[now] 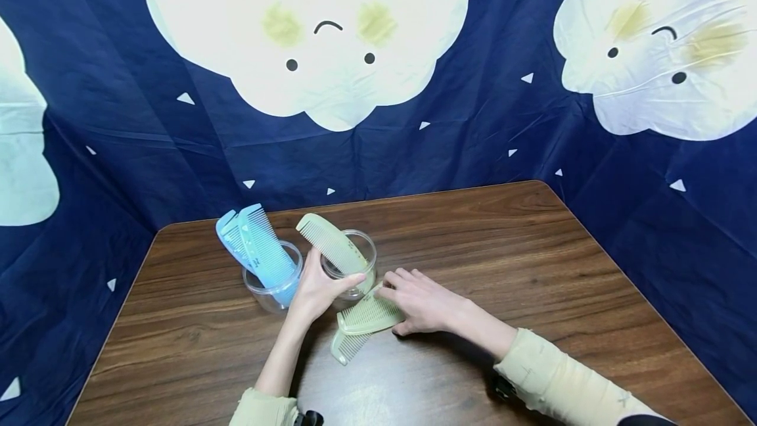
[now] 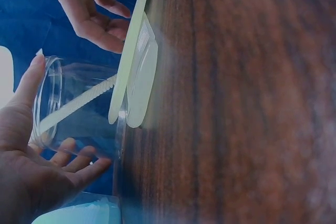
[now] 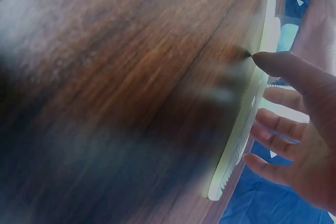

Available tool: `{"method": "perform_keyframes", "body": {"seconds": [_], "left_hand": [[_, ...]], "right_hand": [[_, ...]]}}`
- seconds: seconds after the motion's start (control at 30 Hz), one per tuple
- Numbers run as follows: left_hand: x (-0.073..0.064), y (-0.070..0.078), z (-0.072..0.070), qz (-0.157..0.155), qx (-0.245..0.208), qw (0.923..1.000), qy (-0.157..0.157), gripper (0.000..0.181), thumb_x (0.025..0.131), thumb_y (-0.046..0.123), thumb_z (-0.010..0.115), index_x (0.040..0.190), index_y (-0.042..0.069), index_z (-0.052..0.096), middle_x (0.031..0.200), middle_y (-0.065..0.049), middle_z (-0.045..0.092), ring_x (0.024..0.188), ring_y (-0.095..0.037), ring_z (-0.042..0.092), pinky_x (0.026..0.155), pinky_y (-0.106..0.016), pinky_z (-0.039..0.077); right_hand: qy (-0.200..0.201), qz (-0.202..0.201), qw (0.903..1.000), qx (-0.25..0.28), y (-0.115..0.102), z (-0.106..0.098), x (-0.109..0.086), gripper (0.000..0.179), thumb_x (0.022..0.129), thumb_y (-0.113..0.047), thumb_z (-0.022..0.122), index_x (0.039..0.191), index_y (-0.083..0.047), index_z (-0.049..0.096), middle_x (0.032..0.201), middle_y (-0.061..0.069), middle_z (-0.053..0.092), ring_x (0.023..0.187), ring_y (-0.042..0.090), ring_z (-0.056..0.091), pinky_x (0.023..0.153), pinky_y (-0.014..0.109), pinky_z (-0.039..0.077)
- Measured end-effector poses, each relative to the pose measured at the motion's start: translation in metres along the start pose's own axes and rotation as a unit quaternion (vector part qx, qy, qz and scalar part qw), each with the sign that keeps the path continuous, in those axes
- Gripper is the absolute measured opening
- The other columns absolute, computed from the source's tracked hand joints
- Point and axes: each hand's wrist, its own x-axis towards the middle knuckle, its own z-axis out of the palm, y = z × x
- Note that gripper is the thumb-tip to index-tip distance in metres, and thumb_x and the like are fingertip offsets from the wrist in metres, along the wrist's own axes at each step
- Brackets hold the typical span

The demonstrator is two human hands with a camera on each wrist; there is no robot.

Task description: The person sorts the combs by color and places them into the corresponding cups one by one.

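The upper pale green plastic comb (image 1: pixel 368 318) lies on the brown wood-grain table (image 1: pixel 532 261) at nine o'clock from the right hand (image 1: pixel 422 304), between its thumb and fingers; the thumb touches the comb's edge, while the fingers are spread and loosely bent over its other side, not closed round it; whether every fingertip touches, I cannot tell; beneath it, with one end poking out toward seven o'clock, lies the lower pale green plastic comb (image 1: pixel 349 348), partly covered; the left hand (image 1: pixel 319 289) has hold of a clear round plastic cup (image 1: pixel 369 248) at its one o'clock, thumb at the rim on one side and the fingers bent round the other; inside that cup a third pale green plastic comb (image 1: pixel 331 242) leans, its upper end rising past the rim toward eleven o'clock; the cup stands close by the lying combs at their eleven o'clock, blocking the way on that side; at nine o'clock from the left hand stands another clear round plastic cup (image 1: pixel 257 296), holding light blue plastic combs (image 1: pixel 269 255) tilted toward eleven o'clock; beyond the table, at twelve o'clock, hangs a dark blue cloth (image 1: pixel 378 163) with white clouds (image 1: pixel 331 91).
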Motion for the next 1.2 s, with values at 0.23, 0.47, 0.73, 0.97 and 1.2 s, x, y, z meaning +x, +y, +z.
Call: {"method": "perform_keyframes", "body": {"seconds": [0.23, 0.47, 0.73, 0.97, 1.2], "left_hand": [[-0.0006, 0.0005, 0.0001, -0.003, -0.002, 1.0000, 0.000, 0.089, 0.072, 0.042, 0.094, 0.143, 0.019, 0.045, 0.139, -0.006, 0.052, 0.135, -0.025, 0.049, 0.113, -0.047, 0.041], [-0.0004, 0.0001, 0.0003, -0.001, -0.004, 1.0000, 0.000, 0.089, 0.072, 0.042, 0.094, 0.143, 0.019, 0.045, 0.139, -0.006, 0.052, 0.135, -0.025, 0.049, 0.113, -0.046, 0.041], [0.0004, -0.0005, 0.0006, 0.000, -0.003, 1.0000, 0.003, 0.088, 0.072, 0.041, 0.094, 0.142, 0.019, 0.046, 0.138, -0.006, 0.053, 0.134, -0.025, 0.050, 0.112, -0.045, 0.041], [0.0011, -0.0012, 0.0009, 0.008, -0.007, 0.9999, 0.003, 0.088, 0.071, 0.039, 0.095, 0.141, 0.018, 0.047, 0.138, -0.006, 0.054, 0.135, -0.024, 0.050, 0.113, -0.045, 0.040], [0.0010, -0.0015, 0.0004, 0.006, -0.005, 1.0000, 0.004, 0.091, 0.071, 0.040, 0.095, 0.143, 0.019, 0.045, 0.140, -0.006, 0.053, 0.136, -0.025, 0.049, 0.115, -0.046, 0.040]], "right_hand": [[0.003, 0.002, 0.9999, 0.010, -0.0008, 0.0018, 0.0031, 0.062, 0.079, -0.041, 0.083, 0.134, -0.024, 0.059, 0.123, -0.004, 0.058, 0.113, 0.015, 0.054, 0.091, 0.042, 0.056], [0.004, 0.002, 1.0000, 0.005, -0.0008, 0.0024, 0.0045, 0.061, 0.075, -0.040, 0.085, 0.127, -0.022, 0.060, 0.119, -0.003, 0.057, 0.107, 0.015, 0.054, 0.086, 0.037, 0.054], [0.009, 0.000, 0.9999, 0.004, -0.0010, 0.0005, 0.0045, 0.061, 0.072, -0.040, 0.086, 0.124, -0.023, 0.061, 0.116, -0.003, 0.058, 0.104, 0.015, 0.054, 0.078, 0.031, 0.053], [0.020, -0.005, 0.9997, 0.010, 0.0003, -0.0016, 0.0007, 0.060, 0.070, -0.040, 0.087, 0.123, -0.025, 0.063, 0.117, -0.004, 0.060, 0.107, 0.015, 0.057, 0.081, 0.033, 0.056], [0.034, -0.021, 0.9992, 0.008, 0.0030, -0.0061, -0.0039, 0.061, 0.071, -0.044, 0.086, 0.124, -0.023, 0.063, 0.116, -0.004, 0.062, 0.107, 0.014, 0.058, 0.085, 0.033, 0.057]]}}
